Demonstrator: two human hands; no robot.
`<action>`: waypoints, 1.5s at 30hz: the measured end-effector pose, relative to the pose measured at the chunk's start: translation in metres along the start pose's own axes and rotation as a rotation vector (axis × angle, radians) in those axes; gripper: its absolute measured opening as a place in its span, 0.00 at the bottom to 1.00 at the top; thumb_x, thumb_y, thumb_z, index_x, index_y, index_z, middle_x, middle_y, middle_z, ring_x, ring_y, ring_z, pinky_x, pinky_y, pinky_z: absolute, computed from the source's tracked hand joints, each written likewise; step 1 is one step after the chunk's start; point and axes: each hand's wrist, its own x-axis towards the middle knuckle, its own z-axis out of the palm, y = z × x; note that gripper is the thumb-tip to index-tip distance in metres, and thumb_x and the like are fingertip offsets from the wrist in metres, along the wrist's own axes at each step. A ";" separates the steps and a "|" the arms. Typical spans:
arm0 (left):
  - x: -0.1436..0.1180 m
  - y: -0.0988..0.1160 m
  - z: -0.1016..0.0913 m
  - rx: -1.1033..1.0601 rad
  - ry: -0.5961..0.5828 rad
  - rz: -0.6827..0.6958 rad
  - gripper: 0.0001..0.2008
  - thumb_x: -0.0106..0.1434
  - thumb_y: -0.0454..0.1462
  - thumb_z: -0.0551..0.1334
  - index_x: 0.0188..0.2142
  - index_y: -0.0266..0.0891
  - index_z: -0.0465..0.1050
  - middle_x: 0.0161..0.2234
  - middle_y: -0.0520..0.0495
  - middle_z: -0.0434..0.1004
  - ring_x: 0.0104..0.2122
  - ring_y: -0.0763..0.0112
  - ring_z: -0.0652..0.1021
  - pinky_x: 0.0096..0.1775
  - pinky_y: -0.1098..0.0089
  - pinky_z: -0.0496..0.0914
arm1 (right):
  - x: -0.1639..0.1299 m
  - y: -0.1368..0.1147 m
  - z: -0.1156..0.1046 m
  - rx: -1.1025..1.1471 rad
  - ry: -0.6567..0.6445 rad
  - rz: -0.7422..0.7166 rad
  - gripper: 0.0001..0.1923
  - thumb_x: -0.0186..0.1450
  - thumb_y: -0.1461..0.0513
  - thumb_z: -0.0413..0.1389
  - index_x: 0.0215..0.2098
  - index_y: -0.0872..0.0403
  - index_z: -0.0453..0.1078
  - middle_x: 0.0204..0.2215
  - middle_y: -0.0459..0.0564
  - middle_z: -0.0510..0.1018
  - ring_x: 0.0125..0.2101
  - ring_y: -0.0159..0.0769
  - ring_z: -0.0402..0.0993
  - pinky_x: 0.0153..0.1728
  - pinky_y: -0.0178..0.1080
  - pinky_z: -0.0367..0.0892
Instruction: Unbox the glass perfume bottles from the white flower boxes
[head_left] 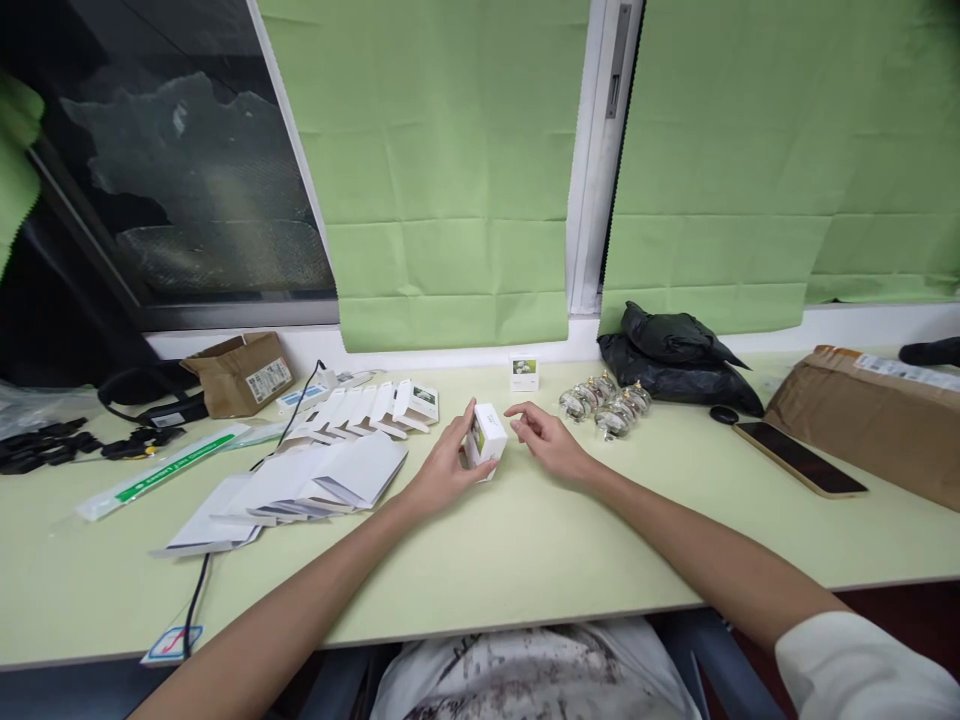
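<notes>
My left hand [447, 462] grips a small white carton [486, 436] with a green picture on its side, holding it on the pale green table [525, 545]. Just right of the carton, my right hand [547, 437] hovers with fingers loosely curled and holds nothing. A cluster of small glass bottles [606, 403] lies further right. To the left, a row of folded white cartons [367, 407] stands behind a fan of flat white carton blanks [300, 485]. One finished carton [524, 372] stands upright by the window sill.
A black bag [671, 355] sits at the back right, a phone [799, 457] and a brown cardboard parcel [862, 415] lie to the right. A small open cardboard box [241, 372], black cables [75, 440] and a plastic-wrapped strip [161, 470] occupy the left.
</notes>
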 end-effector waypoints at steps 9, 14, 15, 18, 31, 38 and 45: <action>-0.001 0.009 0.000 0.227 0.077 0.027 0.47 0.63 0.46 0.71 0.74 0.51 0.47 0.62 0.37 0.66 0.62 0.48 0.67 0.60 0.52 0.64 | -0.007 -0.015 0.010 0.026 -0.044 0.002 0.26 0.67 0.48 0.61 0.58 0.48 0.67 0.44 0.48 0.73 0.30 0.32 0.69 0.33 0.37 0.66; -0.001 0.013 0.000 0.141 0.079 0.039 0.46 0.61 0.47 0.72 0.72 0.52 0.51 0.65 0.39 0.63 0.65 0.49 0.65 0.63 0.53 0.62 | -0.010 -0.018 0.016 -0.082 0.003 -0.058 0.20 0.69 0.56 0.57 0.58 0.48 0.67 0.43 0.47 0.77 0.33 0.35 0.72 0.35 0.38 0.67; -0.001 0.013 0.000 0.104 0.081 0.038 0.45 0.61 0.47 0.73 0.71 0.52 0.52 0.66 0.40 0.62 0.65 0.50 0.65 0.63 0.54 0.62 | -0.009 -0.018 0.015 -0.100 0.011 -0.085 0.19 0.70 0.58 0.56 0.58 0.49 0.67 0.43 0.47 0.77 0.35 0.36 0.73 0.36 0.38 0.67; 0.001 0.010 0.002 -0.043 0.059 -0.031 0.39 0.63 0.47 0.70 0.69 0.49 0.55 0.66 0.39 0.63 0.62 0.54 0.69 0.56 0.58 0.70 | -0.006 -0.016 0.009 -0.155 0.024 -0.182 0.18 0.71 0.62 0.52 0.58 0.49 0.68 0.47 0.49 0.78 0.42 0.39 0.73 0.41 0.40 0.68; -0.009 0.018 0.003 -0.042 -0.132 -0.109 0.29 0.59 0.48 0.72 0.55 0.44 0.65 0.49 0.46 0.75 0.36 0.67 0.75 0.37 0.67 0.70 | 0.000 -0.014 -0.004 -0.163 -0.055 -0.278 0.24 0.73 0.66 0.44 0.60 0.42 0.73 0.57 0.52 0.67 0.54 0.42 0.69 0.54 0.48 0.68; -0.007 0.012 0.008 -0.092 -0.183 -0.122 0.22 0.62 0.46 0.71 0.50 0.42 0.68 0.45 0.46 0.74 0.43 0.62 0.75 0.45 0.63 0.70 | -0.001 -0.017 0.007 0.069 -0.008 -0.149 0.18 0.74 0.60 0.48 0.59 0.45 0.71 0.55 0.54 0.69 0.49 0.41 0.71 0.46 0.44 0.73; -0.004 0.014 0.003 0.095 0.003 0.017 0.19 0.63 0.39 0.68 0.51 0.46 0.66 0.59 0.42 0.63 0.55 0.57 0.71 0.49 0.62 0.70 | 0.000 -0.010 0.010 0.192 0.018 -0.062 0.20 0.71 0.58 0.53 0.61 0.46 0.66 0.61 0.53 0.68 0.44 0.36 0.73 0.47 0.42 0.73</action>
